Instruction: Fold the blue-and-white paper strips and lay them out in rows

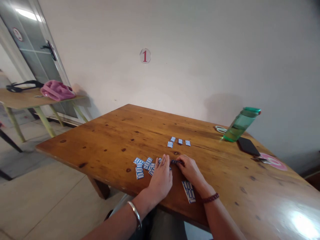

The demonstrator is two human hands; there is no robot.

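Note:
My left hand [161, 176] lies with fingers stretched out over a loose pile of small blue-and-white cards [139, 170] near the table's front edge; part of the pile is hidden beneath it. To its right, my right hand [190, 170] pinches a thin dark piece [177, 162], which looks like one of the cards seen at a slant. Just below the right hand, a few overlapping cards [188, 192] form a strip along the edge. Farther in, several small cards [180, 141] lie apart from one another.
On the right of the wooden table [120, 133] stand a green bottle [241, 125], a black phone [248, 146], keys [262, 160] on a pink round sticker [276, 162], and a coiled white cable [220, 129]. A side table at left holds a pink cloth item [57, 90].

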